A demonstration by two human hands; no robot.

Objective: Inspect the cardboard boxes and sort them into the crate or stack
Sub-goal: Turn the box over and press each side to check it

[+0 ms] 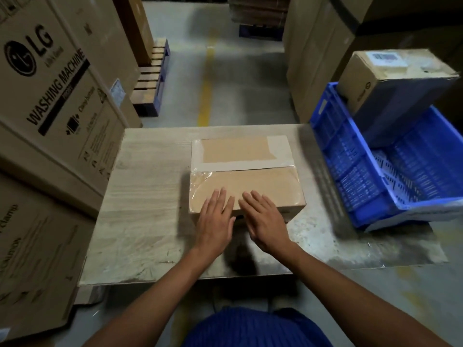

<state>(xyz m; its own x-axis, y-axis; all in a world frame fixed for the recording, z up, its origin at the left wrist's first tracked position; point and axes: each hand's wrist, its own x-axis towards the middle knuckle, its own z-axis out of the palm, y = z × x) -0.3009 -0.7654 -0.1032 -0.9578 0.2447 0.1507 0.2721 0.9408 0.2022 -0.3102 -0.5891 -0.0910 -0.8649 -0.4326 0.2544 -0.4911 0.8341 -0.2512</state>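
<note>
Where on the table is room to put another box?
Widest bare patch: the table left of the box, up to the cartons. Between box and crate, only a narrow strip. The left hand and right hand crowd the front.

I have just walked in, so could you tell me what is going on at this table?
A person has the left hand and the right hand laid flat on top of a taped cardboard box that lies on the table. Nothing is gripped or lifted yet. A blue crate sits to the right, with a second box at its far end.
</note>
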